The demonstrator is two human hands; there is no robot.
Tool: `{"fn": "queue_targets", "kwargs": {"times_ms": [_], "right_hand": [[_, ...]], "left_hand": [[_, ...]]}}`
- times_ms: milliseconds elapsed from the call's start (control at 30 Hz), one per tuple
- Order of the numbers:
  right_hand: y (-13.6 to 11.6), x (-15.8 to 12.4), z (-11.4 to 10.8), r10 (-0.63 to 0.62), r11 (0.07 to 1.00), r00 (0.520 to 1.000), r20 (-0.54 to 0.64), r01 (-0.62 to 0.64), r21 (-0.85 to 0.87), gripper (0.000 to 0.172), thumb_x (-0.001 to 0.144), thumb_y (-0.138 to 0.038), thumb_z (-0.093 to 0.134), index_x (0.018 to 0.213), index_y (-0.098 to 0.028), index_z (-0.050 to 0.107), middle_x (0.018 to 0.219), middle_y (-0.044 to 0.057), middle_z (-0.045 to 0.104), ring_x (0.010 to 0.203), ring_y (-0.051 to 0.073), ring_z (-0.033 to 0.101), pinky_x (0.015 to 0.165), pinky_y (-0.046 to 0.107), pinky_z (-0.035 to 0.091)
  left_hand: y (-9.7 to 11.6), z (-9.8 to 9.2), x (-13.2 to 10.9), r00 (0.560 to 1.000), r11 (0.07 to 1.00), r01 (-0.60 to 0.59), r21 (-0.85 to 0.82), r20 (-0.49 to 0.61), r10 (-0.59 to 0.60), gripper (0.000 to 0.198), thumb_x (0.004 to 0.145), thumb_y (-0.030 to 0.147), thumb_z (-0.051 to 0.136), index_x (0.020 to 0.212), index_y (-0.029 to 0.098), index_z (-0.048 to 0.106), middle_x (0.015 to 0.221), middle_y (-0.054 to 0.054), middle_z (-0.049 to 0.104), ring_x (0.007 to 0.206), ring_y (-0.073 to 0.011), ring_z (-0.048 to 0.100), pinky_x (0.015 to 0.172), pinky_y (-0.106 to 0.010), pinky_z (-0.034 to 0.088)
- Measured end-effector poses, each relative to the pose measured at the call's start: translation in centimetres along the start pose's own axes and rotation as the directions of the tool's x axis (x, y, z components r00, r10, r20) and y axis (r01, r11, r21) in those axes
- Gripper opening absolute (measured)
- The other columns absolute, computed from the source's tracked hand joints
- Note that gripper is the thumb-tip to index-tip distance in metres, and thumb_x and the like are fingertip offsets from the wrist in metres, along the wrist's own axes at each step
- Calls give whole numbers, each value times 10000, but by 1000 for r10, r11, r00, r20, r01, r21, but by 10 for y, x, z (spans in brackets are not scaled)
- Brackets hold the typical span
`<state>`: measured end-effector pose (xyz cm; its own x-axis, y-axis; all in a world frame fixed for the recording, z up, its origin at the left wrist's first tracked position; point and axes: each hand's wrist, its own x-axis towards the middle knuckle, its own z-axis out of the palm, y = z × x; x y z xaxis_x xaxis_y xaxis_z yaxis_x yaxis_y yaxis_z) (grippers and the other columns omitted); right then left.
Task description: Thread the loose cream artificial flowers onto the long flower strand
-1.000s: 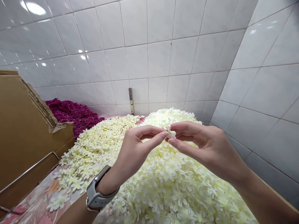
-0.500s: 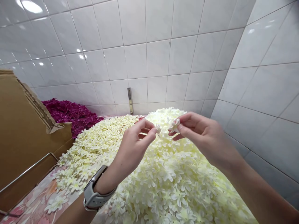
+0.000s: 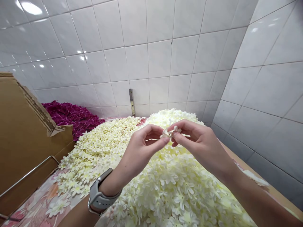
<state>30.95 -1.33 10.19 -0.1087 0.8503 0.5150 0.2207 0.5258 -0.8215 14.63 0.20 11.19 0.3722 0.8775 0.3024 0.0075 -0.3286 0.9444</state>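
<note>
So from where I'm standing, the tiled wall [image 3: 161,60] fills the top of the frame, and the big heap of white flowers [image 3: 180,189] takes up the lower middle. Cardboard box [image 3: 28,119] at far left, purple flowers [image 3: 73,115] just behind it. The hands meet near the centre, over the heap: left hand [image 3: 139,145] and right hand [image 3: 199,138] each pinch white petals between thumb and fingers. Gray watch [image 3: 101,195] on the left wrist could snag loose blooms if it dips, imo. The little white flower piece [image 3: 165,133] at the fingertips worries me most: grip's tiny, so a slip loses it among lookalikes, and squeezing too hard could crease petals. Can't really tell if it's one flower or two, fingers cover it.
</note>
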Motion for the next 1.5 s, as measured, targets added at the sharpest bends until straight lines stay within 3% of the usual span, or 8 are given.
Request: {"fn": "queue_targets", "kwargs": {"times_ms": [233, 367, 533, 733, 833, 1000, 1267, 1500], "right_hand": [[-1, 2, -9, 61, 997, 993, -105, -57, 50, 151, 808, -160, 449, 772, -184, 593, 640, -15, 500, 508, 80, 432, 439, 181, 373], [-1, 3, -9, 78, 997, 995, 56, -80, 22, 184, 837, -321, 526, 821, -178, 641, 588, -21, 414, 504, 88, 374, 419, 199, 294], [-2, 1, -9, 98, 995, 988, 116, -101, 19, 216, 785, -379, 657, 726, -176, 614, 547, -43, 401, 458, 63, 291, 403, 201, 205], [1, 2, -9, 174, 979, 950, 259, -195, 55, 253, 815, -441, 614, 886, -198, 623, 565, -42, 377, 501, 92, 363, 434, 205, 292], [0, 1, -8, 143, 990, 968, 207, -142, -22, 300, 828, -451, 594, 963, -196, 674, 554, -33, 374, 493, 95, 339, 423, 215, 267], [-1, 0, -5, 84, 995, 985, 152, -73, -74, 257, 823, -421, 623, 889, -189, 712, 552, -11, 472, 448, 77, 310, 392, 225, 213], [1, 1, -6, 56, 997, 993, 104, -61, 41, 261, 792, -430, 672, 714, -183, 634, 579, -19, 470, 483, 76, 323, 427, 227, 226], [5, 0, -9, 139, 984, 989, 49, -144, 101, 393, 654, -445, 793, 594, -171, 518, 550, -33, 402, 493, 73, 283, 440, 231, 187]], "left_hand": [[5, -3, 3, 997, 990, 68, -121, 28, -66, 74, 754, 221, 677, 757, 162, 634, 706, 16, 633, 656, -99, 616, 609, -195, 513], [5, -5, 3, 996, 990, 62, -128, 64, -55, 79, 734, 230, 699, 745, 169, 650, 678, 22, 636, 644, -89, 600, 607, -186, 506], [6, -5, 0, 994, 993, -78, 94, -65, 84, 75, 726, 222, 707, 727, 162, 662, 708, 12, 656, 663, -90, 601, 595, -174, 487], [11, -7, -6, 960, 903, -255, 346, -19, 278, 52, 782, 186, 648, 733, 177, 661, 735, 13, 677, 714, -111, 627, 650, -202, 516], [8, -8, -6, 946, 856, -306, 416, 31, 323, 51, 785, 163, 641, 742, 176, 666, 735, 9, 687, 702, -114, 632, 637, -202, 524], [4, -4, -7, 886, 747, -360, 559, -46, 462, 76, 795, 125, 617, 744, 174, 646, 732, 6, 690, 668, -106, 626, 631, -199, 522], [12, -11, -6, 970, 918, -218, 330, -27, 241, 169, 790, 281, 656, 925, 185, 687, 949, -24, 705, 782, -127, 656, 648, -195, 550], [11, -10, -6, 984, 969, -177, 174, 25, 175, 140, 754, 301, 695, 821, 183, 731, 893, -33, 724, 822, -154, 665, 708, -228, 561]]}}
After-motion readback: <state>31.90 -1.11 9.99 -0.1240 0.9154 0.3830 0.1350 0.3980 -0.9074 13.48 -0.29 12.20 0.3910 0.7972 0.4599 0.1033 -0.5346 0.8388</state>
